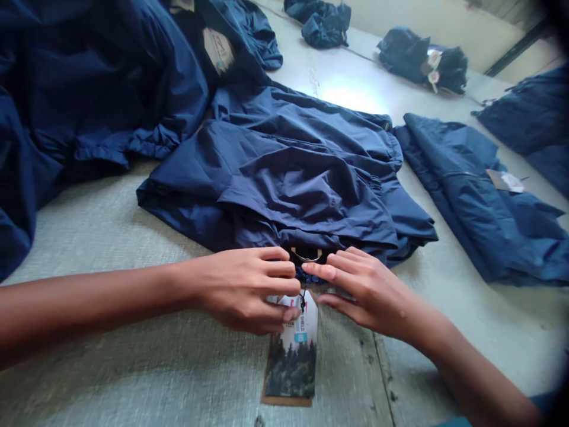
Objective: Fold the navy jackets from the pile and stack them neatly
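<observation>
A navy blue jacket [284,172] lies folded on the grey table [111,367], its collar end toward me. A cardboard hang tag [291,362] with a forest picture hangs from the collar by a dark string. My left hand [242,287] has its fingers curled over the top of the tag at the collar. My right hand [360,287] pinches the collar edge beside it, thumb and fingers pressed together, fingertips almost touching the left hand.
A heap of navy jackets [80,89] fills the left and back. A folded jacket [480,196] with a small tag lies to the right. Rolled jackets [422,59] and another bundle [320,24] sit at the far edge, with more navy fabric [533,124] at the right.
</observation>
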Tool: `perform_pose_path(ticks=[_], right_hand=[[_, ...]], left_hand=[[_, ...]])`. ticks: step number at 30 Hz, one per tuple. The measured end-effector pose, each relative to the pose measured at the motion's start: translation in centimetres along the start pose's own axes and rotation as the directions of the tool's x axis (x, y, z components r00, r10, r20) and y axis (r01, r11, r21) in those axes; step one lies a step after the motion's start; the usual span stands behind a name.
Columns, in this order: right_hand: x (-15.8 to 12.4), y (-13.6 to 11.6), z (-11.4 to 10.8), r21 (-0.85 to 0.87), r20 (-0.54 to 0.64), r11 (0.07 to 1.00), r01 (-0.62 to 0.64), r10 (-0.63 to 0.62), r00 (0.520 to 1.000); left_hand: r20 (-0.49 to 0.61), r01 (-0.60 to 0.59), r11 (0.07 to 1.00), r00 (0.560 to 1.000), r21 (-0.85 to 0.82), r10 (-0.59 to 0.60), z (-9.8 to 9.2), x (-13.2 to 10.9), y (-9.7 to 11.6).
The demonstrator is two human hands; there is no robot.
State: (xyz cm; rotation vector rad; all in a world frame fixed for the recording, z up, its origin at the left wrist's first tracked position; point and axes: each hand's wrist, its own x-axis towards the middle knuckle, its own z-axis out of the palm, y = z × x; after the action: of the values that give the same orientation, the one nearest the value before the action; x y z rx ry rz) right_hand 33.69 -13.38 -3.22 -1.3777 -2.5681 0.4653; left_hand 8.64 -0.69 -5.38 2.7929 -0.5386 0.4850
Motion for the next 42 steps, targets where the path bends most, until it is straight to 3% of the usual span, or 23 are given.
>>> perform_pose_path(ticks=[10, 15, 19, 24, 27, 32, 35, 38, 42], right_hand=[[0.2, -0.3, 0.5, 0.034, -0.121, 0.992, 0.121, -0.116, 0.986], [0.3, -0.3, 0.5, 0.030, -0.102, 0.992, 0.121, -0.117, 0.988], [0.4, -0.4, 0.4, 0.016, -0.108, 0.994, 0.107, -0.104, 0.989], [0.0, -0.1, 0.4, 0.008, -0.212, 0.993, 0.115, -0.111, 0.971], [-0.3, 0.7, -0.2, 0.026, -0.357, 1.000, 0.013, -0.003, 0.934], [-0.8, 3.4, -1.5, -0.105, -0.532, 0.945, -0.309, 0.210, 0.820], [-0.9, 5.1, -1.6, -0.177, -0.493, 0.902, -0.395, 0.266, 0.828], [-1.1, 6.3, -1.4, -0.211, -0.420, 0.893, -0.398, 0.285, 0.862], [-1.1, 7.5, -0.6, -0.207, -0.339, 0.908, -0.365, 0.283, 0.897]], left_hand=[[-0.005, 0.022, 0.999, 1.000, -0.036, -0.022, 0.2, -0.2, -0.2], [-0.054, 0.014, 0.998, 0.998, -0.056, -0.017, 0.2, -0.2, -0.3], [-0.072, 0.078, 0.992, 0.994, -0.095, -0.085, 0.3, -0.2, -0.3], [-0.051, 0.102, 0.989, 0.993, -0.106, -0.108, 0.4, -0.2, -0.2], [-0.058, 0.085, 0.992, 0.994, -0.098, -0.091, 0.1, -0.2, -0.3], [-0.131, 0.058, 0.998, 0.989, -0.026, -0.061, -0.2, -0.3, -0.2], [-0.270, 0.144, 0.989, 0.954, 0.041, -0.128, -0.8, -0.3, -0.2], [-0.391, 0.329, 0.944, 0.867, -0.016, -0.308, -2.3, -0.7, -1.2], [-0.357, 0.623, 0.776, 0.750, 0.099, -0.556, -3.6, -1.9, -4.0]])
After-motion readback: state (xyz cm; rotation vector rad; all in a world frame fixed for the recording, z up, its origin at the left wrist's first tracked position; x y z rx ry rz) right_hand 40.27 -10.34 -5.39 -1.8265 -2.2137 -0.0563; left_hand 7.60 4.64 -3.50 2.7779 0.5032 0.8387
